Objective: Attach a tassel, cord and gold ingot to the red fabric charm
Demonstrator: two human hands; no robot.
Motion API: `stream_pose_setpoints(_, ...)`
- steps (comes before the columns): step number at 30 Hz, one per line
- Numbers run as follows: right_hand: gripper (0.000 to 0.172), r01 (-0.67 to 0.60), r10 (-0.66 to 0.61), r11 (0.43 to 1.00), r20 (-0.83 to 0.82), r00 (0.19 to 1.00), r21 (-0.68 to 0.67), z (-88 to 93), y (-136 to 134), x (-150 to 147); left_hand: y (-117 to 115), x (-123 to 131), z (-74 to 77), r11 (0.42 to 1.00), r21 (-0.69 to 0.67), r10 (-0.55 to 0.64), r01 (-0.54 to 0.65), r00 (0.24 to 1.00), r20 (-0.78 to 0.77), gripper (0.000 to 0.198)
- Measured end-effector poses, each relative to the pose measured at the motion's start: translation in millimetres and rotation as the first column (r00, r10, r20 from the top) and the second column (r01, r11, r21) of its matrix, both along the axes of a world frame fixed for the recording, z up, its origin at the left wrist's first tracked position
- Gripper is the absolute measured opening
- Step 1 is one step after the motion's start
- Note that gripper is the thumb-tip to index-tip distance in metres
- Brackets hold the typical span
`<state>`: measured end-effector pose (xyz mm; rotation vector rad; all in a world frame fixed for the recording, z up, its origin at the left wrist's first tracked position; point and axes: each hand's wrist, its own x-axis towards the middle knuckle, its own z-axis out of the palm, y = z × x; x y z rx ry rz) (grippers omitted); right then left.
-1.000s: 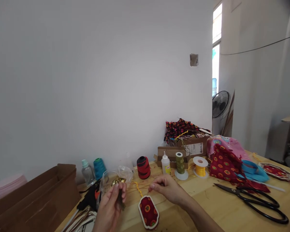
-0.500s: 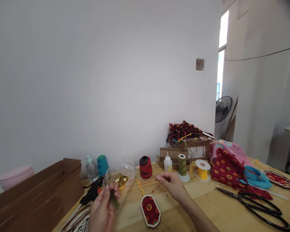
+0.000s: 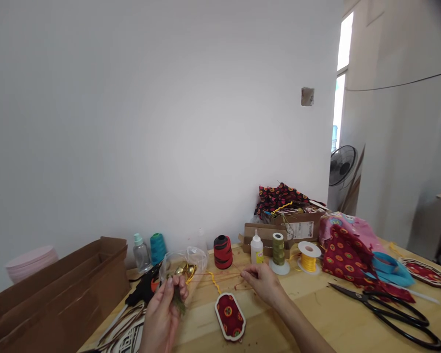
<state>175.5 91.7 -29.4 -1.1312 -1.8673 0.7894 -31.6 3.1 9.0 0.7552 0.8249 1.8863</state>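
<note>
Holding steady is what matters most for the left hand (image 3: 168, 305), which is nearest; its fingers are closed around an olive-green tassel (image 3: 179, 301). The grip should be firm at the top of the tassel, I think, but gentle on its loose strands, because they may bend or catch the thread.

Next to it, on the bench (image 3: 272, 333), lies the fabric-covered plaque (image 3: 230, 317) with its pale scalloped frame, between the two forearms and touched by neither hand. Its yellow cord (image 3: 213, 282) goes up from the top edge, close to the thread (here a tangle could come easily), so it would be good to lay this cord aside.

The right hand (image 3: 259, 280) is apart from the left and pinches the red thread (image 3: 228, 277) between thumb and finger. The thread runs across to the left hand; an even, soft pull seems better than a sharp one, since such thin material may snap or slip. How it is attached at the tassel I cannot tell.

Just beyond the left hand, gold-coloured bells (image 3: 185, 270) rest in a clear plastic bag (image 3: 200, 258). Farther stands the red-and-black thread cone (image 3: 223, 252), and the thread should also be free from it.
</note>
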Motion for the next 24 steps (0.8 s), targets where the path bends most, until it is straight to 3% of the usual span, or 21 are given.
stream_pose_setpoints(13,0.023,0.149,-0.158,0.987,0.28,0.947,0.052,3.2,-6.5,1.1,0.7,-1.1,0.1,1.0,-0.007,-0.006,0.006,1.0,-0.013,0.02)
stream_pose_setpoints(24,0.021,0.264,-0.277,0.961,0.374,0.885,0.086,10.3,-7.9,1.7,-1.9,-0.3,2.2,1.0,0.009,-0.022,0.022,0.999,0.033,0.016)
